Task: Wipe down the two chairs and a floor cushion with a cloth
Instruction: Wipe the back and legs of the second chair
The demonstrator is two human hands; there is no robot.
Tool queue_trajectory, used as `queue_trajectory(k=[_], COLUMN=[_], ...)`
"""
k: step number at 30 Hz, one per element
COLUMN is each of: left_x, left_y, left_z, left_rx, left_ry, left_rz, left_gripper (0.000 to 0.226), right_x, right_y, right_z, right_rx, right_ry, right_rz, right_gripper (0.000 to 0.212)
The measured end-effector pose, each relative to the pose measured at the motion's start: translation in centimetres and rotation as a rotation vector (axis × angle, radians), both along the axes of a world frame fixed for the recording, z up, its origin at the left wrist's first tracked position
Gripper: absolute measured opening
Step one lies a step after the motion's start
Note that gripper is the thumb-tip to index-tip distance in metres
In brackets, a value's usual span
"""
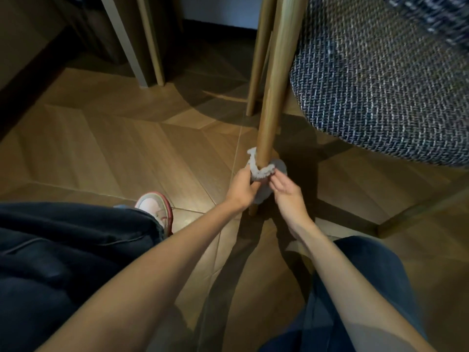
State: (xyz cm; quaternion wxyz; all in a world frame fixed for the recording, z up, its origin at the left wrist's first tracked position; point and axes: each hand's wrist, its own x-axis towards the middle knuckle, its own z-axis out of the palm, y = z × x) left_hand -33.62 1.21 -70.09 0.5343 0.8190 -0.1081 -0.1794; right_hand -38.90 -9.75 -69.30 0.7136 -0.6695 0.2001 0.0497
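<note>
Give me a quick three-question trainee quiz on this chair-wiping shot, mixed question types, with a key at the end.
1. True or false: the cloth is wrapped round a wooden chair leg.
2. Multiple choice: the chair seat is covered in A) smooth leather, B) woven fabric, C) bare wood.
3. Fill in: the left hand grips the ____.
Key: 1 true; 2 B; 3 cloth.
</note>
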Motion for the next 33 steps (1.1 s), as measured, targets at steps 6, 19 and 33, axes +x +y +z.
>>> queue_trajectory(k=[6,19,33], left_x=[2.3,5.8,1.3], left_y=[-0.4,-2.6,-1.3], left_z=[8.1,20.0,10.6], left_rx=[-0.168,-0.379,-0.168], left_ry=[-0.209,-0.633,-0.145], left_rz=[0.102,0.351,0.259], left_gripper=[0.029,0.034,0.019], right_x=[2.0,2.8,0.1], right_y=[-0.2,3.2,0.8], right_z=[6.9,13.8,7.8], right_rx=[0.029,0.100,-0.068], right_ry=[-0.231,-0.458,-0.202], right_rz=[-0.074,-0.034,-0.101], right_gripper=[0.049,0.067,0.051])
